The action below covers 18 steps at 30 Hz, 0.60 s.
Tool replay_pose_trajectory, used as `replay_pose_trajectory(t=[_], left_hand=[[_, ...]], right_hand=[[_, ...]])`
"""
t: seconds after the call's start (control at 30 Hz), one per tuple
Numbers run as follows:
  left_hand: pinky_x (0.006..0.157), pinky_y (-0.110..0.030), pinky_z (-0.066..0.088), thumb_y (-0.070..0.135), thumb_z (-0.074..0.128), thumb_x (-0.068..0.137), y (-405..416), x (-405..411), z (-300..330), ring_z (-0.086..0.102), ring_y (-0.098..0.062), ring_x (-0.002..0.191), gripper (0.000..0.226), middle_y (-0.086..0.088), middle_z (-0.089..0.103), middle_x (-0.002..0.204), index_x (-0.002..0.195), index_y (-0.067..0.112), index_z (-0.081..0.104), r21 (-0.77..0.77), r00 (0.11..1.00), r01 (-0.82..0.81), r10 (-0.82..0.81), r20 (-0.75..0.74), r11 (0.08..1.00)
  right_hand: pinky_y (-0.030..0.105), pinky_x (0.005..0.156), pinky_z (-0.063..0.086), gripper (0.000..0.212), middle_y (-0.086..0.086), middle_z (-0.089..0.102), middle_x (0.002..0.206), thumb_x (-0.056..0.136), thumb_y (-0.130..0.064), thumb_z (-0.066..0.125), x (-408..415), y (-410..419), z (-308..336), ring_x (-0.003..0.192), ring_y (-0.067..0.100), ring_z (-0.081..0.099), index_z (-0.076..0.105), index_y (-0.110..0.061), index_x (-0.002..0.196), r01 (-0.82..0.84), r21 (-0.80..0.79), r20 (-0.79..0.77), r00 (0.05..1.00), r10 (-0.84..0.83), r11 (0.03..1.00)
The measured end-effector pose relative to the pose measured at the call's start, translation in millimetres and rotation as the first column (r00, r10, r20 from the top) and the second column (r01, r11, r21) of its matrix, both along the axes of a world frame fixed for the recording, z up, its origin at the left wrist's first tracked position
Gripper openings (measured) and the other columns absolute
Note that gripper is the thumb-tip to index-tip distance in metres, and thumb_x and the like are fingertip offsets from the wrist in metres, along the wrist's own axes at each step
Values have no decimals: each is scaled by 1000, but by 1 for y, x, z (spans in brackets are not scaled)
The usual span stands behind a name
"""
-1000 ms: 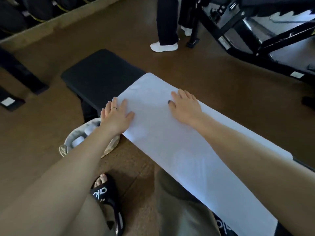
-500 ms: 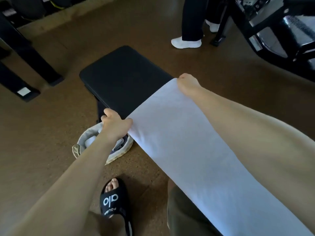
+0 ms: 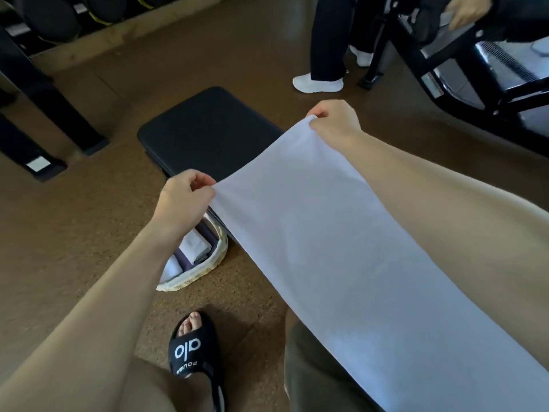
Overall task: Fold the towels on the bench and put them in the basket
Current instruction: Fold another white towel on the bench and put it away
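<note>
Hands (image 3: pixel 181 200) and (image 3: pixel 334 121) each pinch a far corner of the white towel (image 3: pixel 326 248) above the desk (image 3: pixel 208 129); uneven pulling risks a skewed fold; the basket (image 3: pixel 205 267) waits below.

Both bare arms stretched forward, left hand (image 3: pixel 184 200) pinching the near towel (image 3: pixel 320 239) corner, right hand (image 3: pixel 335 121) pinching the far corner, fingers curled
</note>
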<state>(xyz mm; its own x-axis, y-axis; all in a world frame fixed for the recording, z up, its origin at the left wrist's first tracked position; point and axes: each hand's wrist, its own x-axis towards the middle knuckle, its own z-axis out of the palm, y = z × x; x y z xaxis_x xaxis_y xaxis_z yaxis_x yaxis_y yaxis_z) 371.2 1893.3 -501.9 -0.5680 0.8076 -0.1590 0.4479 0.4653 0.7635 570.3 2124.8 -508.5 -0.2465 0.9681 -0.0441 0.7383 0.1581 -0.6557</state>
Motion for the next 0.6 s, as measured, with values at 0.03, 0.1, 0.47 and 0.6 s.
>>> replay_pose_trajectory(t=[0.03, 0.1, 0.47, 0.6], left_hand=[[70, -27, 49, 12, 55, 98, -3, 8, 10, 61, -17, 92, 14, 0, 63, 99, 104, 18, 67, 39, 1000, -6, 5, 25, 999], [73, -29, 49, 11, 50, 99, -11, 30, 28, 58, -16, 90, 16, 0, 61, 96, 98, 17, 65, 105, 998, 26, -32, 54, 994], [57, -11, 39, 7, 54, 92, -88, 210, 78, 50, 0, 64, 22, 16, 55, 69, 78, 24, 59, 139, 702, 705, -712, 3, 696], [65, -12, 42, 9, 56, 92, -117, 268, 71, 53, -3, 76, 14, 13, 59, 78, 84, 20, 61, 142, 575, 811, -818, -10, 568]], right_hand=[[24, 75, 51, 22, -7, 68, 101, 97, -17, 56, 6, -1, 10, 96, 13, 63, 73, -26, 107, 11, 14, -16, 1000, -11, 1000], [21, 73, 51, 19, -6, 64, 99, 99, -17, 58, 25, -9, 29, 90, 12, 61, 71, -26, 109, 42, 16, -80, 996, -40, 999], [38, 90, 61, 17, 19, 69, 108, 99, 1, 52, 194, -106, 74, 98, 26, 74, 67, -1, 106, 220, -397, -522, 745, -417, 891], [31, 80, 62, 14, 13, 70, 88, 90, 0, 56, 271, -148, 61, 85, 25, 74, 69, 2, 95, 227, -348, -615, 677, -404, 910]])
